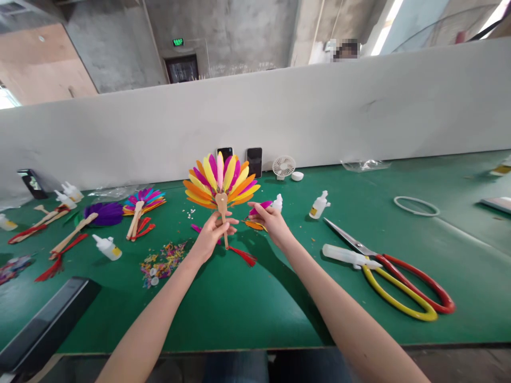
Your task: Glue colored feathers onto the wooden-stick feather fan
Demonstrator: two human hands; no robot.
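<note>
My left hand [213, 232] is closed around the wooden handle of a feather fan [222, 183], held upright over the table. Yellow, orange, magenta and pale pink feathers spread from its heart-shaped wooden piece, and a red tassel [243, 256] hangs from the handle's lower end. To the right of the fan, my right hand [270, 219] pinches a magenta feather [260, 207] between thumb and fingers. Below that hand lie orange feathers [255, 225]. A white glue bottle [277, 202] stands just behind it, partly hidden.
Large scissors [393, 276] and a clear tube bottle [347, 255] lie at right, near another glue bottle [319, 205]. Feather scraps [163, 260] and a glue bottle [107, 247] are at left, before a purple fan [102, 213]. Phones [254, 161] and a small fan [283, 167] line the partition.
</note>
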